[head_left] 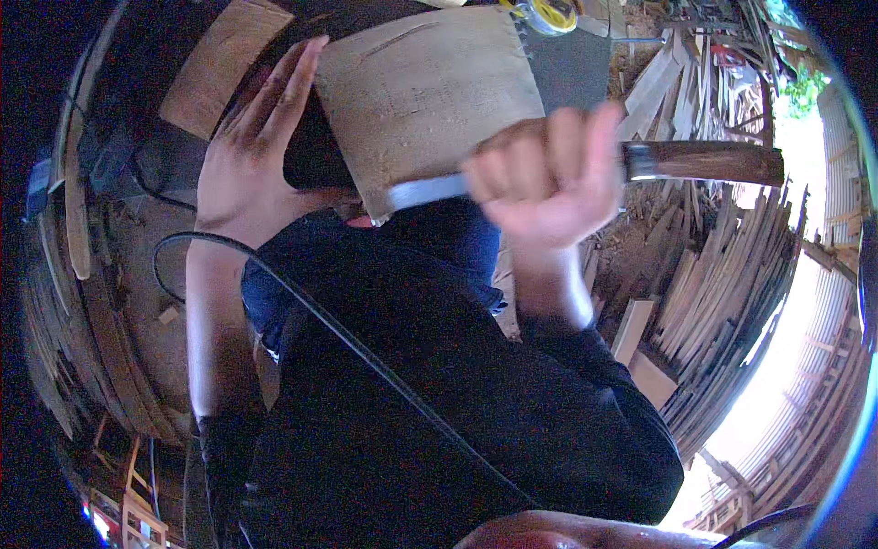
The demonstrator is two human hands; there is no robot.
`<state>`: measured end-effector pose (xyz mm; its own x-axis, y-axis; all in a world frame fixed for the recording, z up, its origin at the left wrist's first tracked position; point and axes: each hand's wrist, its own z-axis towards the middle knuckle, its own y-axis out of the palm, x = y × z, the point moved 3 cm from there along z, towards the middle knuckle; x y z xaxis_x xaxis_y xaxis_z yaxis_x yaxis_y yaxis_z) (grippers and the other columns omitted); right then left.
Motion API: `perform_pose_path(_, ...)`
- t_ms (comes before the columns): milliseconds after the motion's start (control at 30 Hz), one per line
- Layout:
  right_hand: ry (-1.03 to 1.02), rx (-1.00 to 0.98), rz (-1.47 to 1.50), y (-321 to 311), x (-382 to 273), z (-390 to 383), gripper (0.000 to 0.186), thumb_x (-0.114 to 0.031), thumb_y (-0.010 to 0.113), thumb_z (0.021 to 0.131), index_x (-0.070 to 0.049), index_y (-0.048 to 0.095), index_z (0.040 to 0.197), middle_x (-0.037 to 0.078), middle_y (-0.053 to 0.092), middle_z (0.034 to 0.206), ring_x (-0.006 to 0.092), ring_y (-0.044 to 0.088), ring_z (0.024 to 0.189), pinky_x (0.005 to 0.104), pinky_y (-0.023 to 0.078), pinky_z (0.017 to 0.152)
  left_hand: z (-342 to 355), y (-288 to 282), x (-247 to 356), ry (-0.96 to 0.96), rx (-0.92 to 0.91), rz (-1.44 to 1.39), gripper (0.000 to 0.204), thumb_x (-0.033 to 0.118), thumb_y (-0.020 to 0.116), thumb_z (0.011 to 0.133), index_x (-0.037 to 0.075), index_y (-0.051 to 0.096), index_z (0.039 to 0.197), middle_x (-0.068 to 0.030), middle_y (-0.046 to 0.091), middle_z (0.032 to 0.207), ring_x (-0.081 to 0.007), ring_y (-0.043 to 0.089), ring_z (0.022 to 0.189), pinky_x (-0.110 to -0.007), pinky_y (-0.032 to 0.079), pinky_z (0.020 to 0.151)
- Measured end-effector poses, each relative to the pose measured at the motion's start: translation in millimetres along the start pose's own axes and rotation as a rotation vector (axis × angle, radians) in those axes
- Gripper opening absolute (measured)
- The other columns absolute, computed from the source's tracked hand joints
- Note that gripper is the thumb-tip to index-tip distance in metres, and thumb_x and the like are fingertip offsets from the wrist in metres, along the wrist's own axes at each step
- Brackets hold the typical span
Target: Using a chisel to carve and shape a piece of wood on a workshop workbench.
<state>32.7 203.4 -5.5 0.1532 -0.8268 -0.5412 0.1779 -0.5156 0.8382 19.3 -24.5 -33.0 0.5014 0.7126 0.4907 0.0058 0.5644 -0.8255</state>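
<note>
Left hand (251, 169): fingers straight, curled round nothing, laid along the left side of the pale board (430, 82), thumb at its near left corner; presumably steadies it. Right hand (553, 174): clenched on a flat-bladed tool (425, 190) at the board's near right. Wooden handle (709, 163) projects rightward, away from the board; a grip so near the blade probably favours control. Blade-to-board contact: cannot tell. Yellow coil (553, 14) by the board's far right corner.
</note>
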Motion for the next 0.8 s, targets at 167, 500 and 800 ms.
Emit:
perform_pose_path(167,-0.148,0.080,-0.227,-34,-80,5,0.054,-0.047,0.029,0.107,-0.022,0.031,0.060,-0.005,0.018,0.044,0.0098,0.008,0.043,0.0305,0.013,0.046,9,-1,2,-0.080,-0.083,0.050,0.121,0.029,0.090,0.054,0.016,0.026,0.156,-0.0074,0.037,0.156,-0.0322,0.037,0.143,-0.043,0.033,0.118)
perform_pose_path(500,0.065,-0.121,-0.045,10,32,-3,0.055,-0.051,0.021,0.107,-0.017,0.034,0.065,-0.001,0.025,0.047,0.0156,0.016,0.043,0.0334,0.022,0.046,1,-4,-7,0.014,0.004,0.000,0.129,0.037,0.092,0.046,0.017,0.026,0.156,-0.0079,0.040,0.154,-0.0318,0.044,0.138,-0.043,0.042,0.110)
perform_pose_path(800,-0.144,0.009,-0.184,-25,-68,7,0.053,-0.046,0.027,0.107,-0.021,0.033,0.061,-0.004,0.020,0.045,0.0109,0.009,0.043,0.0304,0.014,0.047,1,-8,-7,-0.046,-0.022,-0.031,0.121,0.029,0.089,0.053,0.017,0.027,0.155,-0.0061,0.038,0.156,-0.0309,0.039,0.141,-0.043,0.035,0.116)
